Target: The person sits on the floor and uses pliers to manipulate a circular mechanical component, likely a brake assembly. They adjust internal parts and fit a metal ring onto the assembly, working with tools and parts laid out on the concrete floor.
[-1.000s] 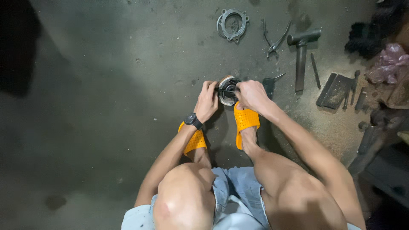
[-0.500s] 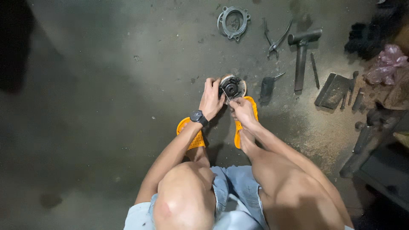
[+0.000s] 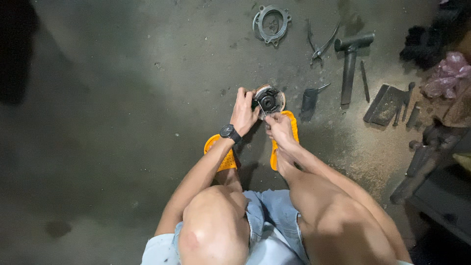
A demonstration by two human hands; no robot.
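Note:
I squat on a dark concrete floor in orange slippers. My left hand, a black watch on its wrist, grips the left edge of a round metal part with a dark hub, standing on the floor in front of my feet. My right hand is just below the part, pinching a thin metal tool whose tip points up toward the hub.
A ring-shaped metal flange lies further ahead. To the right lie pliers, a hammer, a thin rod, a small dark scraper, flat metal pieces and a pink plastic bag.
My right hand has come off the top of the round part and drawn back below it, now holding a thin tool. My left hand stays on the part.

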